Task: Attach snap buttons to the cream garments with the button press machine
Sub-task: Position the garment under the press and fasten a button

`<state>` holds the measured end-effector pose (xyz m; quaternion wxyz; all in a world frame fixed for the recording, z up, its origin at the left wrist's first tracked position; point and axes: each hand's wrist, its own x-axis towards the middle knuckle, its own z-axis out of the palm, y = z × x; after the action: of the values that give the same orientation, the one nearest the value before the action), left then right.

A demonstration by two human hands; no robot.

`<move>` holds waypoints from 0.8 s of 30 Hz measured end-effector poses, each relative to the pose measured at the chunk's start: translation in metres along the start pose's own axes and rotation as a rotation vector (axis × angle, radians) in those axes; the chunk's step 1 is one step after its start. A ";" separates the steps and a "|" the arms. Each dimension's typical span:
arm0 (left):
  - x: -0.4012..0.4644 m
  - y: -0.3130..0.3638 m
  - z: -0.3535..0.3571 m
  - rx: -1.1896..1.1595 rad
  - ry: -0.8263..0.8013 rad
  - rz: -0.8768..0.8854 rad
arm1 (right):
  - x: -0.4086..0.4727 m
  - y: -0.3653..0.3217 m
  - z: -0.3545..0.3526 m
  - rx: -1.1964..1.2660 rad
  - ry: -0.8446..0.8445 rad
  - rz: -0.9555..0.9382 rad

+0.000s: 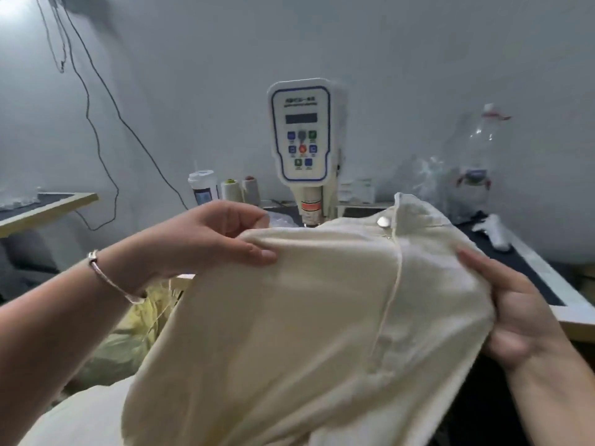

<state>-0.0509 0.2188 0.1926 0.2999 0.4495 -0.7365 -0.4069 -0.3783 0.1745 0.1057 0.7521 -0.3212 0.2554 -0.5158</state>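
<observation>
Dark-topped table [528, 278] bearing press machine [302, 136]

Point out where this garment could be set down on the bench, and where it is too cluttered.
Free: the dark mat at the table's right edge, between the cream garment and the white scrap. Crowded: the back, where thread cones and a white bottle stand left of the button press machine, clear plastic bags right.

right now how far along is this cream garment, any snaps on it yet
One metal snap already sits near the top edge of the cream garment. Both the left hand and right hand hold it up in front of the press machine, not under it. Whether more snaps remain, I can't tell.
</observation>
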 end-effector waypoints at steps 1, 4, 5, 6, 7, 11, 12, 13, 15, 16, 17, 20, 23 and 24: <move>0.010 0.007 0.005 0.082 -0.020 0.007 | -0.004 -0.010 -0.008 0.011 0.042 -0.062; 0.042 0.026 0.016 0.456 -0.091 0.060 | -0.018 -0.038 -0.034 0.016 0.115 -0.298; 0.050 0.030 0.019 0.598 -0.113 0.079 | -0.025 -0.043 -0.042 -0.032 0.130 -0.340; 0.055 0.032 0.021 0.710 -0.115 0.102 | -0.029 -0.046 -0.052 -0.103 0.163 -0.353; 0.058 0.032 0.025 0.763 -0.103 0.123 | -0.034 -0.047 -0.062 -0.193 0.206 -0.361; 0.055 0.022 0.051 0.552 -0.062 0.246 | -0.034 -0.043 -0.080 -0.873 0.420 -0.578; 0.054 0.021 0.058 0.522 -0.048 0.295 | -0.031 -0.040 -0.074 -1.017 0.477 -0.669; 0.054 0.020 0.064 0.517 -0.042 0.347 | -0.027 -0.034 -0.062 -1.068 0.481 -0.746; 0.054 0.017 0.072 0.534 -0.035 0.434 | -0.016 -0.020 -0.029 -1.079 0.293 -0.715; 0.054 0.014 0.074 0.549 -0.024 0.466 | -0.009 -0.014 -0.013 -1.116 0.148 -0.588; 0.053 0.012 0.074 0.565 -0.009 0.488 | -0.002 -0.009 0.001 -1.155 0.020 -0.427; 0.045 0.002 0.071 0.603 0.031 0.488 | 0.016 -0.006 0.023 -1.228 -0.244 -0.080; 0.031 -0.007 0.066 0.621 0.071 0.454 | 0.017 -0.014 0.025 -1.268 -0.336 0.087; 0.025 -0.011 0.065 0.638 0.075 0.454 | 0.017 -0.015 0.023 -1.236 -0.335 0.120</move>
<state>-0.1091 0.2143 0.1537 0.2544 0.3606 -0.8951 -0.0644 -0.3653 0.1595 0.1316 0.4856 -0.7565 0.4022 -0.1734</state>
